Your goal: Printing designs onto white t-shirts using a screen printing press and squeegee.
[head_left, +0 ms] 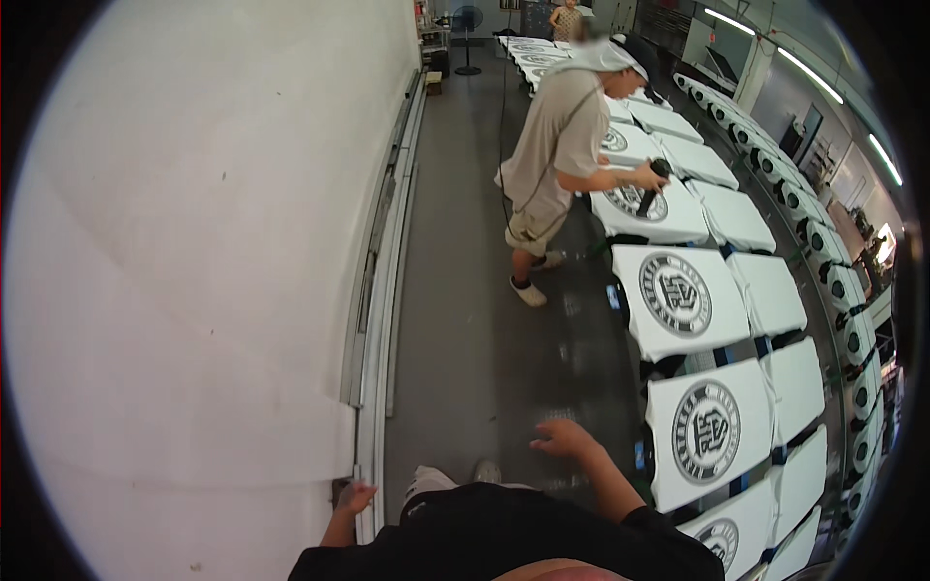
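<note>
My right hand [565, 439] reaches out over the grey aisle with its fingers stretched and nothing in them. Beside it, to the right, is a white shirt [664, 460] laid flat on a platen, with a round black print [705, 431]. My left hand [356, 496] hangs low beside the metal rail [373, 407] along the wall; its fingers look loosely parted and I see nothing held. A dark block [339, 489] is right behind that hand; I cannot tell whether they touch.
Ahead, a co-worker [562, 145] leans over the shirts, holding a dark hand-held tool [655, 184]. Rows of white shirts [765, 290] run along the right. A cord [503, 116] hangs beside the co-worker. Farther off are a standing fan [467, 39] and another person [566, 19].
</note>
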Available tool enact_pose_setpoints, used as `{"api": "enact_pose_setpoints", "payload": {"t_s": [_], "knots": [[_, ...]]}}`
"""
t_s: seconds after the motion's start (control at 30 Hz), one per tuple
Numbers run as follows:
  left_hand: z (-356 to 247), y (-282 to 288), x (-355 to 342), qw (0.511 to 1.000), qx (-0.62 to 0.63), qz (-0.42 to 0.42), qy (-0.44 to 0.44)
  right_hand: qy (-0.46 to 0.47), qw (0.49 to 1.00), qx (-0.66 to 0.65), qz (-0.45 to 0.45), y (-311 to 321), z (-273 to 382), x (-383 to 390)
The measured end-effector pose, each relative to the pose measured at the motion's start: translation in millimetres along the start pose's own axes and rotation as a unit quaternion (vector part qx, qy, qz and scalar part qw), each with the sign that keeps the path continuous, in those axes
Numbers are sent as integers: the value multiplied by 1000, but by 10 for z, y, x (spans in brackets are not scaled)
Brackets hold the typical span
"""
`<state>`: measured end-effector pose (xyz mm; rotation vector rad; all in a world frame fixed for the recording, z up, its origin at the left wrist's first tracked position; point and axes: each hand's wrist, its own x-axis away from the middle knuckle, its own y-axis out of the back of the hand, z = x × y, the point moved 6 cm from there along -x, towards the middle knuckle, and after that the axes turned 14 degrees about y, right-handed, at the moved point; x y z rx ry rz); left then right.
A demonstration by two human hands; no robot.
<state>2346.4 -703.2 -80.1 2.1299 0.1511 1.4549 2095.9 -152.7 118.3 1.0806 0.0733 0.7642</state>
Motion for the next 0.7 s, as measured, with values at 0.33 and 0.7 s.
{"api": "enact_pose_setpoints", "payload": {"t_s": [0.33,0.7], "knots": [[-1406,431,-2268,906,-379,98,-161,6,999,-24,27,968,-826,-3364],[-6548,4201,-4281,983,125,-86,-101,-37,990,-123,58,2673,-1116,-6468]]}}
